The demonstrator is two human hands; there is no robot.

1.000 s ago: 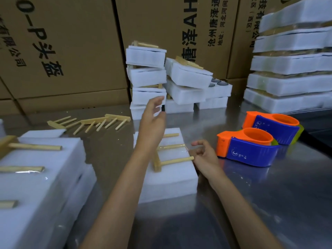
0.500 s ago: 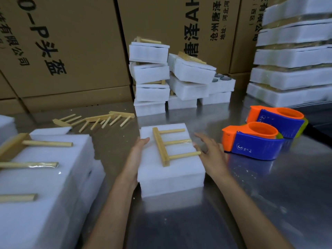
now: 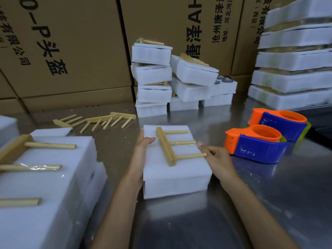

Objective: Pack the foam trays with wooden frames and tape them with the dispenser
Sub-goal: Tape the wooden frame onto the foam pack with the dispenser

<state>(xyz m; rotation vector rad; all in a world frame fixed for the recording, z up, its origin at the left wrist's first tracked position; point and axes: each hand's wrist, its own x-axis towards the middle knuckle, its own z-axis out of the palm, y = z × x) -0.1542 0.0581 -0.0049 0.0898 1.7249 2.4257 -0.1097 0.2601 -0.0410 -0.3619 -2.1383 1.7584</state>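
A white foam tray (image 3: 172, 169) sits on the steel surface (image 3: 269, 203) with a three-pronged wooden frame (image 3: 170, 146) lying on top, clear tape across its middle prong. The left hand (image 3: 142, 150) grips the tray's left edge, thumb on top. The right hand (image 3: 215, 157) holds the right edge, fingertips at the prong ends. Two orange-and-blue tape dispensers (image 3: 258, 144) stand just to the right. Loose wooden frames (image 3: 100, 121) lie behind left, near stacked foam trays (image 3: 154, 76) and cardboard boxes (image 3: 71, 51).
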